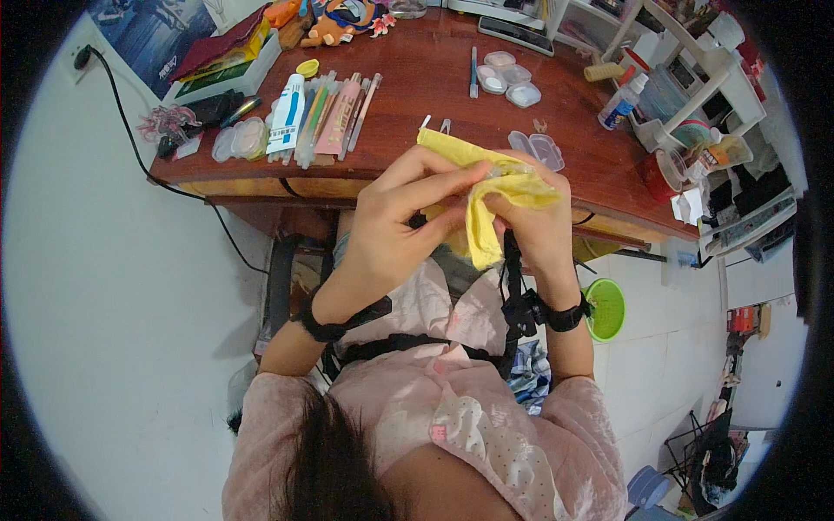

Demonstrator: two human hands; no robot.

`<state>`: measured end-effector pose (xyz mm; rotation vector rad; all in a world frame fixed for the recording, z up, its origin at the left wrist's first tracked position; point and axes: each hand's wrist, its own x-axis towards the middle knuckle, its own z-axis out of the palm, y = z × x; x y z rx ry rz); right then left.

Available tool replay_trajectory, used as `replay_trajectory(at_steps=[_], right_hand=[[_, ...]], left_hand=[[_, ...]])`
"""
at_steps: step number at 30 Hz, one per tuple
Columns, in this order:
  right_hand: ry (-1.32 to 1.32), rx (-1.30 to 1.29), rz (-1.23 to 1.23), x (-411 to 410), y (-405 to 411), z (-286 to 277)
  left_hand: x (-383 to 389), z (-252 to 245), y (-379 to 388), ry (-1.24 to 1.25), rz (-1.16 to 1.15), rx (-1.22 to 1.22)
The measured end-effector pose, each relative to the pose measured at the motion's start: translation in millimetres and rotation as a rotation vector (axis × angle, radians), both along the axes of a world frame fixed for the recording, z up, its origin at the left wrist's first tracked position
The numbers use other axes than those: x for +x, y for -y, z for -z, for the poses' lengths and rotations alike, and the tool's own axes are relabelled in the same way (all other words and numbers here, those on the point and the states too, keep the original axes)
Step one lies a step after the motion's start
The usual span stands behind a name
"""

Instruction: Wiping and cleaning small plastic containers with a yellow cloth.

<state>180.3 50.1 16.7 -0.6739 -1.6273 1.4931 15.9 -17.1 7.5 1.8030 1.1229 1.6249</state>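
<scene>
A folded piece of yellow cloth (484,225) is held between my two hands, above my lap at the desk's front edge. My left hand (397,211) pinches it from the left, fingertips meeting near its top fold. On the other side, my right hand (544,225) grips the cloth, with its fingers partly hidden behind the fabric. One strip hangs down between the hands, and a flap lies over the right hand. Just beyond them on the desk are an open clear plastic case (546,151) and a small metal clip (445,126).
The wooden desk (417,71) carries several pens (319,117), a white tube (287,114) and a pink pencil case (339,120) at left. Round lidded cases (505,77) sit farther back. At right stand a glue bottle (622,104) and a white rack (700,84). A green basket (606,309) is below.
</scene>
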Motion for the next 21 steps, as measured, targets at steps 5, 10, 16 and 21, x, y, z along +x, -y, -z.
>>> replay_trajectory(at_steps=[5,10,16,21], right_hand=[[0.023,0.309,0.08,0.5,-1.3,1.7],[0.131,0.586,0.066,8.7,-9.0,2.6],[0.289,0.805,0.095,15.8,-7.3,-2.3],[0.499,0.925,0.133,18.1,-2.9,-2.3]], left_hand=[[-3.1,-1.1,-2.4,0.011,0.067,0.017],[-6.6,-1.6,-0.5,0.033,0.189,-0.071],[-9.6,-14.9,6.1,0.035,0.189,-0.165],[-12.2,-11.7,3.2,0.043,0.18,-0.232]])
